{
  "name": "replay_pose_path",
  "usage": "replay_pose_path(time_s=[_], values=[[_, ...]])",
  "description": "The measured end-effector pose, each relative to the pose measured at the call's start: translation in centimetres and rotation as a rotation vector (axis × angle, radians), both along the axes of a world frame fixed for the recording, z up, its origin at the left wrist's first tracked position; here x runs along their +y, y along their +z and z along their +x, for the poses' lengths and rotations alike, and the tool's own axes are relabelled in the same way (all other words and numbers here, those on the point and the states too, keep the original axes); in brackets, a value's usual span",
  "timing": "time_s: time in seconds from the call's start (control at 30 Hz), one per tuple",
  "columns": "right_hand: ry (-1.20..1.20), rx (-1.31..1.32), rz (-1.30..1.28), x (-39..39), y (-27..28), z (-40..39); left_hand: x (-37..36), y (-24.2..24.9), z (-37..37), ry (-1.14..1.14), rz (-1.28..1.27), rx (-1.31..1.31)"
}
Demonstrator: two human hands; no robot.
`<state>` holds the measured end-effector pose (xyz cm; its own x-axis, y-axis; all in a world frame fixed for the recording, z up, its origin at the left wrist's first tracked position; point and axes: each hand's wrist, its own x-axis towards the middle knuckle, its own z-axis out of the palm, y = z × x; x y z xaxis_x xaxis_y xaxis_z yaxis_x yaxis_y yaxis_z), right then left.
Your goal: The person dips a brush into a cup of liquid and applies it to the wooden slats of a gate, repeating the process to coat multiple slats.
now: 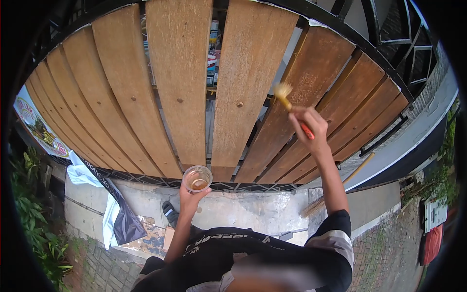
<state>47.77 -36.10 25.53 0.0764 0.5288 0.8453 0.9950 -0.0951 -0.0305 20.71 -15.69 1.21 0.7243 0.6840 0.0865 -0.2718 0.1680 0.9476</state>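
My right hand (310, 127) is closed around the red handle of a paintbrush (283, 92), whose pale bristles point up and left at a darker brown wooden plank (311, 68). My left hand (191, 197) holds a clear plastic cup (197, 179) with a little amber liquid at its bottom, just below the lower ends of the planks. Planks on the right are darker and redder; a paler plank (250, 58) stands left of the brush. The bristles look slightly blurred, and whether they touch the wood I cannot tell.
Black metal framework (384, 44) borders the planks. Cans and bottles (212, 61) show through a gap. Below lie a concrete ledge (243, 209), a dark banner and pale cloth (111, 219) at left. A broom-like bundle (313, 206) is at right, plants (36, 194) at far left.
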Motion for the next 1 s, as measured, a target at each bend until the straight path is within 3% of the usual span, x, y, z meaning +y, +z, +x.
replay_pose_path(time_s=[0.07, 0.13, 0.3, 0.4, 0.53, 0.63, 0.67, 0.7, 0.77, 0.9, 1.0], values=[[-0.008, 0.230, -0.557, -0.5, -2.8, -0.6, 0.1, 0.7, 0.1, 0.012, -0.003, -0.004], [0.019, 0.231, -0.615, -0.6, -4.3, -1.1, 0.0, 0.8, -0.2, -0.006, 0.004, 0.016], [-0.053, -0.325, 0.318, -0.5, 2.6, -2.0, 0.3, 1.4, 0.2, -0.040, 0.035, 0.036], [-0.094, -0.313, 0.438, -0.4, 0.0, 0.5, -0.6, 2.7, 0.2, 0.059, 0.082, 0.046], [0.007, -0.106, 0.071, -0.5, -12.8, 1.6, -2.1, 2.2, -2.0, 0.145, 0.061, 0.013], [-0.039, 0.230, -0.322, -1.9, -22.7, 0.5, -3.5, 1.2, -4.8, 0.232, -0.012, -0.001], [-0.065, 0.338, -0.499, -1.8, -24.0, -0.1, -4.2, 0.8, -5.9, 0.254, -0.017, 0.009], [-0.039, 0.341, -0.502, -1.7, -24.6, 0.2, -4.7, 0.4, -6.9, 0.266, -0.049, 0.030], [-0.023, 0.295, -0.314, -1.0, -22.6, -0.2, -5.4, 0.9, -8.8, 0.295, -0.066, 0.119], [-0.075, 0.144, 0.264, 0.6, -13.3, -1.5, -5.6, -1.4, -10.7, 0.363, -0.050, 0.143], [-0.105, 0.263, 0.460, 0.8, -14.2, -2.0, -5.4, -0.1, -10.4, 0.367, -0.063, 0.143]])
